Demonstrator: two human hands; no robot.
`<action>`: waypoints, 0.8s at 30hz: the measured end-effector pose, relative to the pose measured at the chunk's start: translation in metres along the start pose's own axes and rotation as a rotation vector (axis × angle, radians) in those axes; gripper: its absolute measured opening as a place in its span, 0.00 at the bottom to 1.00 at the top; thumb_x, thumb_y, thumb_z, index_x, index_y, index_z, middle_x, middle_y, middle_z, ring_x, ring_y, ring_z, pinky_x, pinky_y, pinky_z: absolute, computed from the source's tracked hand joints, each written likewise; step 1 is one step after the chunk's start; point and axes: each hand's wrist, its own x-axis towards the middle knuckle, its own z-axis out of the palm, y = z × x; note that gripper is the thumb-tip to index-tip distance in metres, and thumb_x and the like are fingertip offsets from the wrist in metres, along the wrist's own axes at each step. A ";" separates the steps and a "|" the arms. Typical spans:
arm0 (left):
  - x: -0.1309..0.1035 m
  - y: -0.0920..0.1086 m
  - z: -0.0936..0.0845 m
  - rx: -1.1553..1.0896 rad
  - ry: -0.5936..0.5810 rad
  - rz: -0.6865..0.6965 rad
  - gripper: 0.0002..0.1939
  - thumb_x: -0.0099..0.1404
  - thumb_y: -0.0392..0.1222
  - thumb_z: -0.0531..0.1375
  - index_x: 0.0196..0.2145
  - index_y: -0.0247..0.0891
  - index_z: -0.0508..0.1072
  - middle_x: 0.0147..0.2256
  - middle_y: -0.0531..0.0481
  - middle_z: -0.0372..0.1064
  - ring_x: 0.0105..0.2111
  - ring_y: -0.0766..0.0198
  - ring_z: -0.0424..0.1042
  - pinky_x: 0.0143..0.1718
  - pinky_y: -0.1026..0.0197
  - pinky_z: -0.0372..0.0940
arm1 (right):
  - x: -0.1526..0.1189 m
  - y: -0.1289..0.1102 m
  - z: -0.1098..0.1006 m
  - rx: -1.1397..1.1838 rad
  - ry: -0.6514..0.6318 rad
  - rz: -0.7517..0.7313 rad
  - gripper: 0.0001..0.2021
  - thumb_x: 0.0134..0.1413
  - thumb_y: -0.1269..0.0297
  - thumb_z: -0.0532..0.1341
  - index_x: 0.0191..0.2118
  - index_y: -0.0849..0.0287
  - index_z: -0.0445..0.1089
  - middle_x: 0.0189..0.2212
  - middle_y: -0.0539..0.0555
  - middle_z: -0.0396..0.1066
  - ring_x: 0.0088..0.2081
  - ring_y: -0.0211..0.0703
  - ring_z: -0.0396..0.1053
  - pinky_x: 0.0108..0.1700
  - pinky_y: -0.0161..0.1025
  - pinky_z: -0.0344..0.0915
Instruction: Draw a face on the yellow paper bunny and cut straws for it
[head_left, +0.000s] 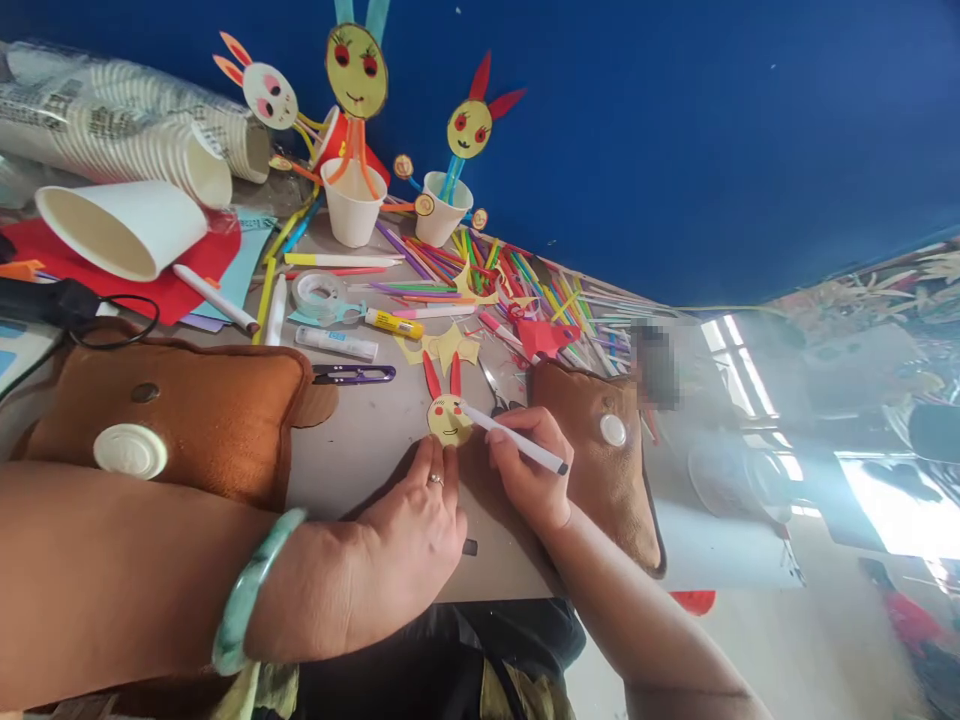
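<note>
A yellow round paper bunny face (445,421) with red ears, red eyes and a drawn smile lies on the table. My left hand (409,525) rests its outstretched fingertips on the face's lower edge; a ring and a green bangle are on this arm. Pinched in my right hand (534,460) is a white marker pen (525,447), its tip touching or just over the bunny's right eye. A small black pen cap (470,547) lies near my left hand. Scissors (495,390) lie partly hidden behind my right hand.
Brown cushions (187,400) flank the work spot. Purple thread snips (354,374), a glue stick (394,322), a tape roll (319,295) and yellow paper scraps (454,347) lie beyond. Finished bunny figures stand in paper cups (354,212) against the blue wall, near many coloured sticks.
</note>
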 end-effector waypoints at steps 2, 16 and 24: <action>0.000 0.001 0.000 0.005 -0.018 -0.014 0.18 0.60 0.48 0.58 0.42 0.34 0.77 0.56 0.30 0.67 0.59 0.35 0.61 0.63 0.32 0.38 | 0.000 0.000 0.001 0.025 -0.026 -0.008 0.02 0.55 0.66 0.61 0.33 0.57 0.67 0.22 0.47 0.70 0.19 0.34 0.65 0.23 0.33 0.63; 0.000 0.001 0.005 0.051 0.004 0.005 0.19 0.61 0.51 0.57 0.41 0.33 0.77 0.56 0.27 0.66 0.58 0.34 0.62 0.62 0.31 0.40 | 0.004 -0.009 0.000 -0.062 -0.101 0.005 0.02 0.53 0.68 0.60 0.35 0.56 0.69 0.25 0.49 0.75 0.23 0.36 0.71 0.27 0.33 0.69; -0.004 -0.009 -0.024 0.192 0.071 0.077 0.22 0.66 0.49 0.52 0.46 0.29 0.75 0.52 0.25 0.68 0.57 0.37 0.65 0.61 0.34 0.42 | 0.007 -0.009 0.001 -0.044 -0.111 0.026 0.04 0.54 0.68 0.59 0.35 0.57 0.72 0.24 0.49 0.75 0.24 0.38 0.72 0.27 0.34 0.69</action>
